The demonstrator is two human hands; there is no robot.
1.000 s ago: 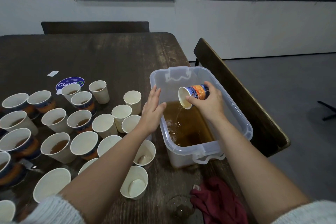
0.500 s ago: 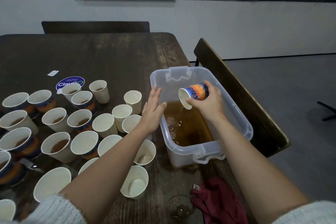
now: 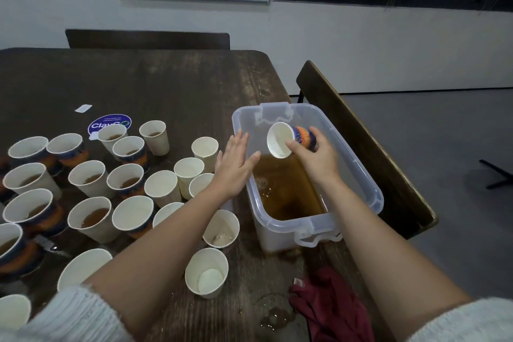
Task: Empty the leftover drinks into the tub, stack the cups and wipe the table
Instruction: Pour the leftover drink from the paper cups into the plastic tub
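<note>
holding a patterned paper cup (image 3: 291, 141) tipped on its side over the clear plastic tub (image 3: 372, 191), the right hand (image 3: 316, 155) had its fingers and thumb curled round the cup's body, mouth turned toward the person and no stream visible from it. the left hand (image 3: 236, 166) was flat and holding nothing, fingers straight, at the tub's near-left wall; whether it touched the rim could not be told. the tub sat at the right edge of the tabletop (image 3: 166, 86), holding brown liquid, with a chair back just beside it. the likeliest slip was a last drip landing on the tabletop or the rim if the cup swung away before being righted. a push from the flat left hand could have slid the tub toward the edge or set the liquid sloshing. the left forearm lay low across a crowd of cups (image 3: 91, 183), several with drink in them, so drawing it back carelessly could have tipped one. a wet patch (image 3: 273, 314) and a red cloth (image 3: 330, 305) lay near the front edge, so wiping was not done, and no stack of cups had been started in view.
</note>
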